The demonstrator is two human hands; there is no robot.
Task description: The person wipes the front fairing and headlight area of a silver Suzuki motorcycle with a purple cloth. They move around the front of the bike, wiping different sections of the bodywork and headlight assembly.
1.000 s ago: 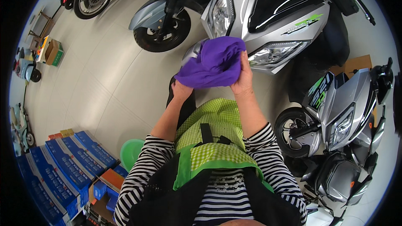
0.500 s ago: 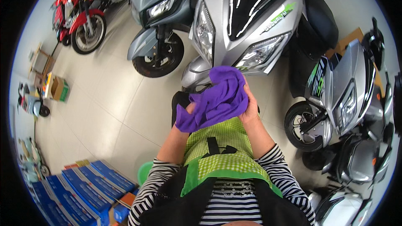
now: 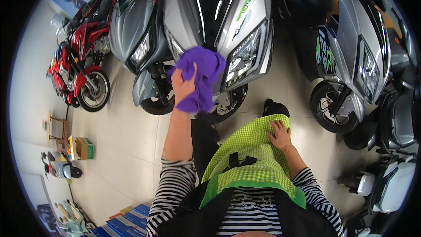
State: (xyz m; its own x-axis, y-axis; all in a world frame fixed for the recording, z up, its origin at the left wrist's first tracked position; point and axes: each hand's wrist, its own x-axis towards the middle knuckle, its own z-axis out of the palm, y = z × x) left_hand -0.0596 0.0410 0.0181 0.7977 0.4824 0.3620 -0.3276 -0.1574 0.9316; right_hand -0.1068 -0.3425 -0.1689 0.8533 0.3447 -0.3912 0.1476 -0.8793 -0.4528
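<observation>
My left hand [image 3: 183, 83] grips a bunched purple cloth [image 3: 201, 63] at the front of a silver scooter with a black centre panel [image 3: 212, 13], over part of its left headlight. Whether the cloth touches the bodywork, I cannot tell. Right of the cloth shows the scooter's other headlight [image 3: 244, 55]. My right hand [image 3: 279, 134] is off the cloth, fingers apart, resting on the green checked apron [image 3: 239, 145] over my leg. The scooter's front wheel [image 3: 226, 105] shows behind and below the cloth.
A grey scooter [image 3: 133, 22] stands close on the left, red motorbikes [image 3: 85, 39] beyond it. Another silver scooter [image 3: 351, 57] stands at the right. A cardboard box [image 3: 83, 148], a wooden stand [image 3: 59, 127] and small scooters [image 3: 59, 169] line the left wall; blue boxes [image 3: 127, 224] lie at the lower left.
Both hands held the cloth lower down; now my left hand alone has it, up at the scooter's front. My right hand has let go and dropped onto the apron. The view has shifted.
</observation>
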